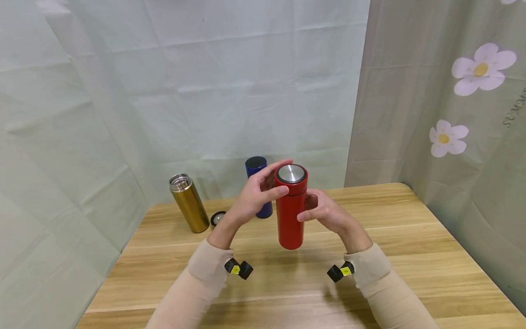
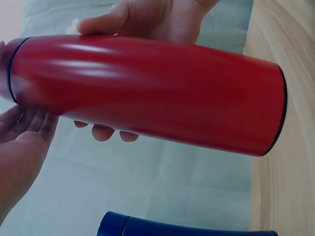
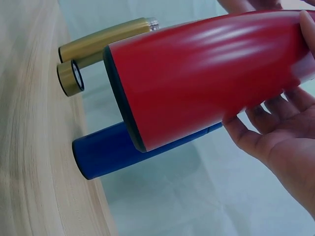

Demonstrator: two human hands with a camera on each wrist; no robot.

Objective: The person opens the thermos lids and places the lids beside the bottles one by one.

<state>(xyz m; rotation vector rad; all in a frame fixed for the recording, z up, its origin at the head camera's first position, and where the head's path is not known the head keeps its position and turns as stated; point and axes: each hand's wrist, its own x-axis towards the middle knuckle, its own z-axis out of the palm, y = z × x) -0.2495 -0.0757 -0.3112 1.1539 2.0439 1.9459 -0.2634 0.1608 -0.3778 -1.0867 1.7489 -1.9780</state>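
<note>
In the head view, reads "SUMM" in dark, slanting capital letters (image 1: 514,108) on the grey flowered curtain (image 1: 390,91), close to the right edge, with the continuation cut by this edge. On the black wrist cameras (image 1: 246,270), shows small yellow labels (image 1: 345,271), with marks too tiny for reading. In the left wrist view, shows a short line of faint letters (image 2: 102,5) at the top, too blurred for reading.

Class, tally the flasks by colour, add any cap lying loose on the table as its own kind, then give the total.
Red flask: 1
Blue flask: 1
Gold flask: 1
Loose gold cap: 1
Total: 4
</note>
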